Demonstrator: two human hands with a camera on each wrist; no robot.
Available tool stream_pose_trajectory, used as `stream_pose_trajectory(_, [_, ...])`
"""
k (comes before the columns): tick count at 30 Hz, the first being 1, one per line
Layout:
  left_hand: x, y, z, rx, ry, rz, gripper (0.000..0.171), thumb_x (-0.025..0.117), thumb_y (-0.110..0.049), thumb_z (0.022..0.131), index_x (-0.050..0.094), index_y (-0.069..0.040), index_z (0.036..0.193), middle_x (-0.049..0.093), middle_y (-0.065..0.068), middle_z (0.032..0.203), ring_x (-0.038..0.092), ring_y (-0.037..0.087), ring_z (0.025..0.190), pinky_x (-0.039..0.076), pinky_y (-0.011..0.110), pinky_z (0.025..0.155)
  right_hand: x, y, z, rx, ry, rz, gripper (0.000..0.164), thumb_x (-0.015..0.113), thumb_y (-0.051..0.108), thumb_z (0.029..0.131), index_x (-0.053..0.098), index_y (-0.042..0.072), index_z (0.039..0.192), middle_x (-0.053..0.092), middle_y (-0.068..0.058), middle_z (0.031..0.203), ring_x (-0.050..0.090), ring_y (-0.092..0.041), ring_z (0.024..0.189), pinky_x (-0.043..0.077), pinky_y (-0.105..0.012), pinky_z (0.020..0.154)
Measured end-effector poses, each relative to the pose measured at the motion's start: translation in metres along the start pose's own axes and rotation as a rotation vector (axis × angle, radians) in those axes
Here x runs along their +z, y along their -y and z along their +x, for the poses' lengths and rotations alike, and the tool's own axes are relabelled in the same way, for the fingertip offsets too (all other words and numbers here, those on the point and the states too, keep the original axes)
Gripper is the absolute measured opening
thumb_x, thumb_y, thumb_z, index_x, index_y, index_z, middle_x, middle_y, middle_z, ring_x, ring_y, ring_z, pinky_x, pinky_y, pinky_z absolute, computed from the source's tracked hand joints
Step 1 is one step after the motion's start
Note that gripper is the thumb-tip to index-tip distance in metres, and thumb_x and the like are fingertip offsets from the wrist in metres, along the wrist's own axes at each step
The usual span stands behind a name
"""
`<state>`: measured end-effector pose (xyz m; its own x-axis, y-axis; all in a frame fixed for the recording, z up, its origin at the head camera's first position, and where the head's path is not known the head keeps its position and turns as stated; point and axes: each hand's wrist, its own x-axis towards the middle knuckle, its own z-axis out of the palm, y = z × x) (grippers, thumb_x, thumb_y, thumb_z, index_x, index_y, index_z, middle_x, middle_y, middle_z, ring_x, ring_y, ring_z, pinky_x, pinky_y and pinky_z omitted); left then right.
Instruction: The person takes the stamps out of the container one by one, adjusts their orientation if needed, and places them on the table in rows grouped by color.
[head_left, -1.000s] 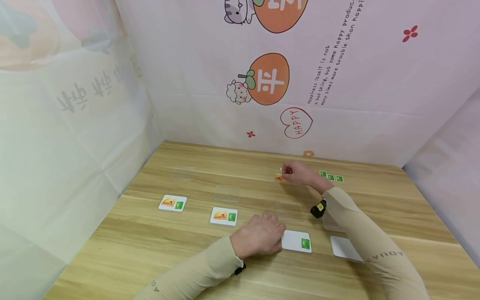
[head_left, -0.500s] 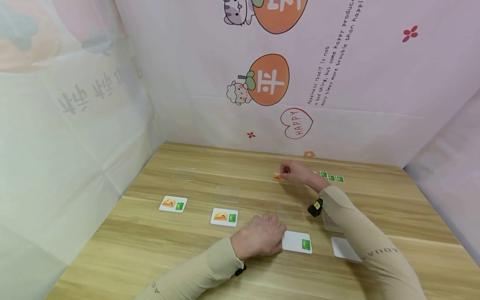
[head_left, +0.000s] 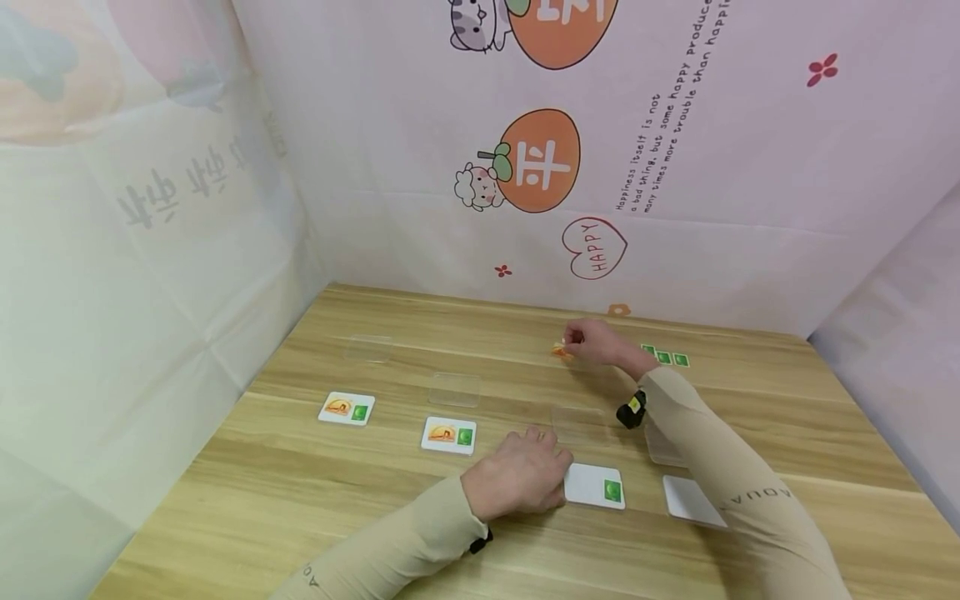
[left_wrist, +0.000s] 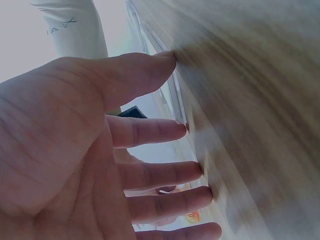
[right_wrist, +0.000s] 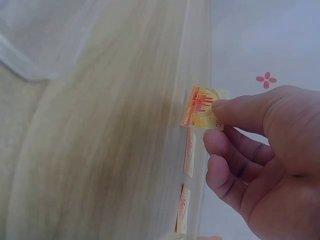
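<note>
My right hand (head_left: 596,342) is near the back of the table, pinching an orange and yellow postage stamp (right_wrist: 201,107) between thumb and fingers. More orange stamps (right_wrist: 183,209) lie beyond it in the right wrist view; in the head view the hand mostly covers them. My left hand (head_left: 519,473) rests with its fingertips on the wood, at the left edge of a white card (head_left: 585,483) that bears a green stamp (head_left: 612,491). From the left wrist, the fingers look fairly straight and spread, thumb and index fingertip by the card's edge.
Two white cards, a left one (head_left: 347,408) and a middle one (head_left: 448,435), carry an orange and a green stamp each. A blank white card (head_left: 692,500) lies partly under my right sleeve. Clear plastic covers (head_left: 454,389) stand behind the cards. Several green stamps (head_left: 664,357) lie back right.
My right hand shifts slightly at the back of the table, the orange stamp staying in its fingers and moving a little. The left hand keeps its place beside the card.
</note>
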<state>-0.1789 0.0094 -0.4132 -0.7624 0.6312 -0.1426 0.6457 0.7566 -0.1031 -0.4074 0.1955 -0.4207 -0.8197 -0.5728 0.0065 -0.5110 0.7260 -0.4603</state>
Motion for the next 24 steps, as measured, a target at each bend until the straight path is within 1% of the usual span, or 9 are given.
stream_pose_trajectory(5, [0.000, 0.000, 0.000, 0.003, -0.004, 0.005, 0.038, 0.063, -0.052, 0.091, 0.061, -0.026, 0.118, 0.059, -0.001, 0.114, 0.056, 0.016, 0.097, 0.051, 0.032, 0.071, 0.001, -0.004, 0.003, 0.018, -0.001, 0.008, 0.009, 0.063, 0.008, 0.093, 0.060, 0.007, 0.085, 0.061, -0.005, 0.077, 0.051, -0.015, 0.067, 0.043, -0.029, 0.062])
stream_pose_trajectory(12, [0.000, 0.000, -0.001, 0.001, -0.010, 0.011, 0.038, 0.063, -0.052, 0.090, 0.061, -0.026, 0.117, 0.059, -0.001, 0.113, 0.056, 0.015, 0.096, 0.051, 0.032, 0.070, 0.001, -0.003, 0.006, -0.052, -0.038, 0.017, 0.010, 0.063, 0.006, 0.091, 0.059, 0.008, 0.081, 0.058, -0.003, 0.072, 0.050, -0.014, 0.064, 0.041, -0.027, 0.058])
stream_pose_trajectory(18, [0.000, 0.000, -0.001, -0.007, -0.012, 0.008, 0.037, 0.064, -0.052, 0.089, 0.061, -0.027, 0.117, 0.059, -0.002, 0.112, 0.056, 0.015, 0.095, 0.050, 0.032, 0.069, 0.002, 0.001, 0.011, 0.000, -0.013, 0.002, 0.010, 0.064, 0.007, 0.092, 0.061, 0.007, 0.082, 0.059, -0.003, 0.075, 0.051, -0.014, 0.067, 0.043, -0.028, 0.061])
stream_pose_trajectory(24, [0.000, 0.000, 0.000, -0.005, -0.017, 0.003, 0.036, 0.064, -0.050, 0.090, 0.061, -0.026, 0.117, 0.060, -0.002, 0.111, 0.055, 0.014, 0.094, 0.050, 0.032, 0.068, 0.003, 0.004, 0.018, 0.021, -0.002, -0.016, 0.008, 0.065, 0.009, 0.092, 0.060, 0.007, 0.085, 0.059, -0.004, 0.078, 0.051, -0.015, 0.071, 0.043, -0.027, 0.062])
